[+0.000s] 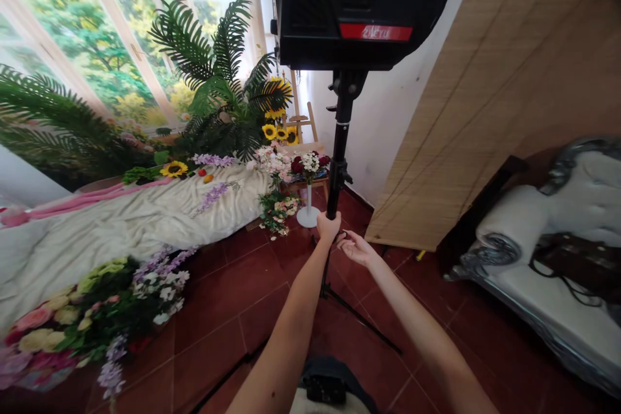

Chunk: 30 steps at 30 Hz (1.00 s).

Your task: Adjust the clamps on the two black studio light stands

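Observation:
A black studio light with a red label fills the top of the view. It sits on a black light stand that rises upright from spread legs on the floor. My left hand is closed around the stand's pole, below its middle joint. Just right of the pole and slightly lower, my right hand has its fingertips pinched on a small dark knob at the side of the stand. My fingers partly hide the knob.
A cream-draped platform with artificial flowers lies left, below a window backdrop. Palm fronds, an easel and a white flower pedestal stand behind. A bamboo blind hangs right, beside a white sofa holding a dark bag.

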Each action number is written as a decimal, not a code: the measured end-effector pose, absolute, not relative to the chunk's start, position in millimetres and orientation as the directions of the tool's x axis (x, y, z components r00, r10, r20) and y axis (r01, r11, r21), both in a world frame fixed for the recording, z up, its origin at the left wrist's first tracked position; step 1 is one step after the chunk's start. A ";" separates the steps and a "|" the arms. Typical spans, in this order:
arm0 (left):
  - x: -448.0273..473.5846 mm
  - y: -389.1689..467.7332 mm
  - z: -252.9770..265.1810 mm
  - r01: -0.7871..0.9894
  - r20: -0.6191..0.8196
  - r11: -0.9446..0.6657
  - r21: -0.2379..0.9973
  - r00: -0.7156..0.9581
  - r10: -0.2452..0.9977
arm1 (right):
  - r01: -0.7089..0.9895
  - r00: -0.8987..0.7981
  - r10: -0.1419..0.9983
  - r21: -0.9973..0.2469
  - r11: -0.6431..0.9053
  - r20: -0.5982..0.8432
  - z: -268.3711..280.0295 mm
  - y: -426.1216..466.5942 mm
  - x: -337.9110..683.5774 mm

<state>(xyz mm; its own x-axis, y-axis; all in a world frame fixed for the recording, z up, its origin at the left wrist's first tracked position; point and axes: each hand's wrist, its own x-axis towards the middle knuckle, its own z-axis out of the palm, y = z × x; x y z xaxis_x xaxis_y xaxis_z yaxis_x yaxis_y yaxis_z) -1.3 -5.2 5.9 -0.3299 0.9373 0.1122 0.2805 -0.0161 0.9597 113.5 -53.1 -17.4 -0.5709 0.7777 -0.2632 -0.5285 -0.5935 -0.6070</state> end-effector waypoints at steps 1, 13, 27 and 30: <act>-1.5 -4.8 5.5 0.285 0.114 -0.017 0.958 -0.328 0.938 | -0.433 -0.516 0.816 -0.743 -0.510 -0.260 -17.0 -53.0 114.2; 0.3 1.8 -4.2 0.301 0.132 -0.028 0.953 -0.332 0.934 | 0.799 -0.087 0.956 -0.554 0.236 0.281 -20.6 -84.2 117.2; -0.8 1.7 -4.5 0.287 0.135 -0.042 0.957 -0.315 0.939 | 0.295 0.090 0.979 -0.944 0.148 0.182 -12.4 -71.5 107.2; -1.7 4.4 -8.7 0.277 0.137 -0.051 0.960 -0.299 0.944 | 0.417 0.056 0.932 -0.856 0.305 0.359 9.0 -73.8 105.3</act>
<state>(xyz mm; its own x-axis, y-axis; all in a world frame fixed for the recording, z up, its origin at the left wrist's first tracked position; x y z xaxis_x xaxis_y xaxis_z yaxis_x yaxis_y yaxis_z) -1.7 4.4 -8.7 -0.2989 0.9444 0.1368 0.2767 -0.0514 0.9596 105.3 -73.8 9.0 0.0563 0.9316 0.3590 0.4169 0.3048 -0.8563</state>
